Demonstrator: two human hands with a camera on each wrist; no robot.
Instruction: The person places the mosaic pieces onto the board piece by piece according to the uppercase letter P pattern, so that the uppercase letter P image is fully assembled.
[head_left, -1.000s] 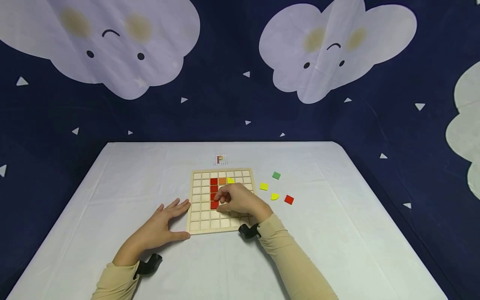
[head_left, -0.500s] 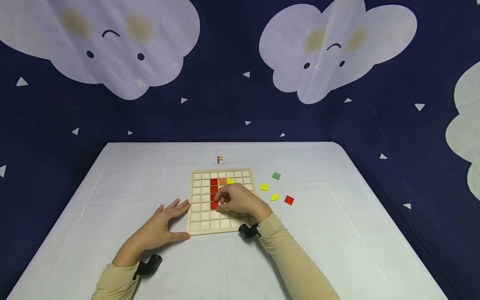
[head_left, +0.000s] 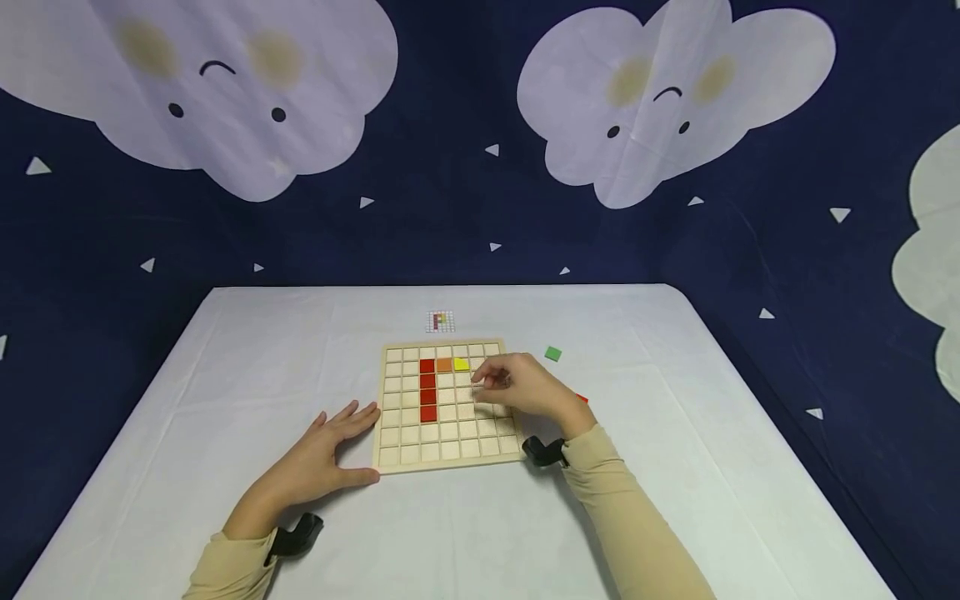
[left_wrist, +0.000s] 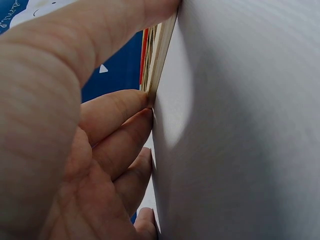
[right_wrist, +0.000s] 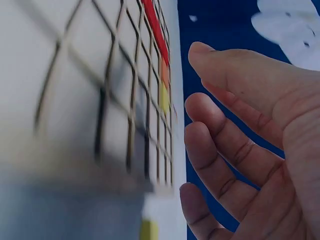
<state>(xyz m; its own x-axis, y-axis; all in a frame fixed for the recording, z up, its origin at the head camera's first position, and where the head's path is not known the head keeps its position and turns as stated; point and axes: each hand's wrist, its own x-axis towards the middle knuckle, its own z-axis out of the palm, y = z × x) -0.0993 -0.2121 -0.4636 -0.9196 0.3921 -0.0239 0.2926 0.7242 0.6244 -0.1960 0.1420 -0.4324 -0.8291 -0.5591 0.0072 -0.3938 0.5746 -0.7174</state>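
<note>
A wooden grid board (head_left: 411, 455) lies on the white table. Several red tiles (head_left: 427, 397) form a column in it, with an orange tile (head_left: 444, 365) and a yellow piece (head_left: 461, 364) to the right of the top one. My left hand (head_left: 315, 458) rests at the board's left side, its fingers extended; the fingertips (left_wrist: 145, 98) touch the edge. Over the board's right side hovers my right hand (head_left: 531, 388), fingers loosely bent and nothing between them. The right wrist view shows this hand (right_wrist: 245, 145) apart from the board.
A small printed grid card (head_left: 440, 322) lies behind the board. To the right are a green tile (head_left: 553, 353) and a loose red tile (head_left: 582, 397), partly hidden by the right hand. A yellow piece (right_wrist: 149, 230) shows past the board's edge in the right wrist view.
My right hand has left the bottom of the red column and moved right, uncovering the board's middle and hiding the loose yellow pieces from the head view. The left hand stays put.
</note>
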